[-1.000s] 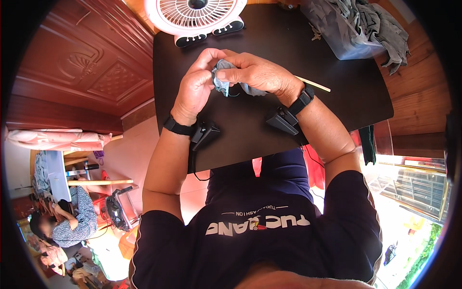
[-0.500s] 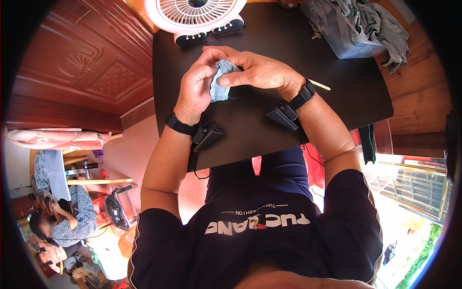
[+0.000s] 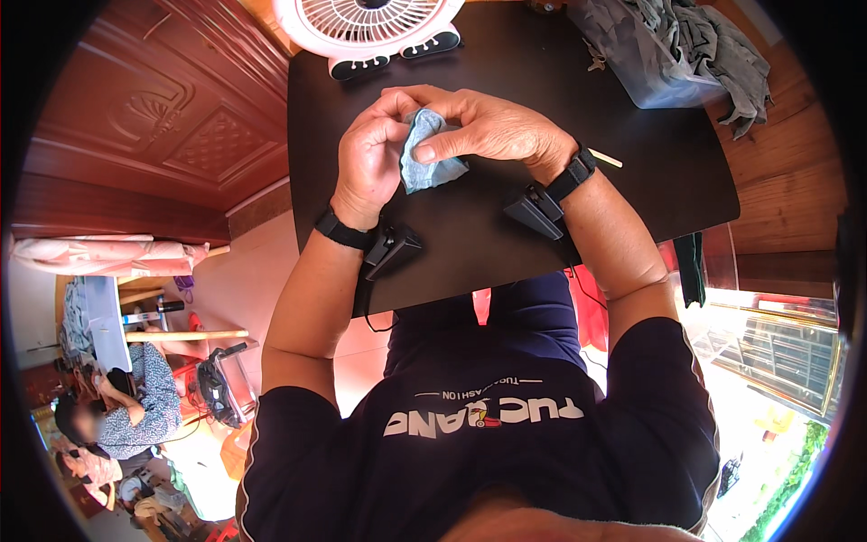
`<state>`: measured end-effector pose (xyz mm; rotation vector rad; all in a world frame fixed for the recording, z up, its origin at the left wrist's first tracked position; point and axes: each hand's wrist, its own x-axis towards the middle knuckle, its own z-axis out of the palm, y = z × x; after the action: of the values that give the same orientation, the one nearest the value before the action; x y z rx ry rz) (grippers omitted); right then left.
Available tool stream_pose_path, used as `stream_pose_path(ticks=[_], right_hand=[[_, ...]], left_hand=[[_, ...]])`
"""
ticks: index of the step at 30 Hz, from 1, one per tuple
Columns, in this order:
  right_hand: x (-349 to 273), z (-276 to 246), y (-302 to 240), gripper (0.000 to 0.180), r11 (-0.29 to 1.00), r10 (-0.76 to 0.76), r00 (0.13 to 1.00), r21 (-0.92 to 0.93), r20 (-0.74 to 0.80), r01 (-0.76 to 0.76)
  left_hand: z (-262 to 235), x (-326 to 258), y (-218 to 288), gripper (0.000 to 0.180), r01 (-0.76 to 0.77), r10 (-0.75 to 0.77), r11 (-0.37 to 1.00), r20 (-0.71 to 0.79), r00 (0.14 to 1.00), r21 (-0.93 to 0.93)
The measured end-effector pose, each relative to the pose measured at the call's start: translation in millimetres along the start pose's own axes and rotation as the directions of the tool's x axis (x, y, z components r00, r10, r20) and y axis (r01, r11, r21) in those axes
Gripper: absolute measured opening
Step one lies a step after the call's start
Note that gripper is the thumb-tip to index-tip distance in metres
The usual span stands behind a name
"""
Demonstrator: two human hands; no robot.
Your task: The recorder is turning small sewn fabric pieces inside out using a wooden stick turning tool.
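Observation:
A small piece of light-blue cloth [image 3: 432,173] is pinched between my two hands above the dark table [image 3: 452,244]. My left hand [image 3: 372,149] grips its left side, with the fingertips curled behind the fabric. My right hand [image 3: 492,131] closes on it from the right, the thumb pressed flat on its front face. The fabric looks folded and bulges out below the right thumb. Most of the fingertips of both hands are hidden behind it. Each wrist wears a black strap with a black device.
A pink-and-white fan [image 3: 370,27] stands at the table's far edge. A clear plastic bin [image 3: 668,86] heaped with grey cloth sits at the far right. A thin pale stick [image 3: 605,158] lies beyond my right wrist. Other people work at the lower left.
The cloth has been turned and spread a little to the right, so more of it shows below my right thumb. Both hands stay in nearly the same place.

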<state>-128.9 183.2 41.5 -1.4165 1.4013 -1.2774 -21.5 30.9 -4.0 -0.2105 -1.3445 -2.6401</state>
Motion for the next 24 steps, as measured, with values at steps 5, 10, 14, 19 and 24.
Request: stream_pose_path(ticks=[5, 10, 14, 19, 24], right_hand=[[5.7, 2.9, 10.6, 0.018, 0.99, 0.029, 0.98, 0.142, -0.197, -0.001], [9.6, 12.0, 12.7, 0.011, 0.988, -0.067, 0.915, 0.101, -0.397, 0.116], [9.6, 19.3, 9.3, 0.011, 0.992, -0.113, 0.879, -0.006, -0.464, 0.125], [8.7, 17.5, 8.5, 0.013, 0.987, -0.158, 0.89, -0.105, -0.427, 0.125], [8.9, 26.0, 7.5, 0.012, 0.994, -0.114, 0.843, -0.058, -0.525, 0.098]], left_hand=[[7.2, -0.9, 0.1, 0.016, -0.072, 0.072, 0.997, -0.068, 0.995, -0.004], [17.2, -2.3, 3.2, 0.015, -0.09, 0.091, 0.996, -0.199, 0.976, 0.013], [15.5, -5.3, 6.5, 0.014, -0.078, 0.088, 0.995, -0.177, 0.98, 0.06], [20.7, -5.7, 8.7, 0.015, -0.116, 0.109, 0.993, -0.245, 0.963, -0.011], [28.8, -4.6, 7.5, 0.012, -0.18, 0.213, 0.973, -0.274, 0.938, 0.141]])
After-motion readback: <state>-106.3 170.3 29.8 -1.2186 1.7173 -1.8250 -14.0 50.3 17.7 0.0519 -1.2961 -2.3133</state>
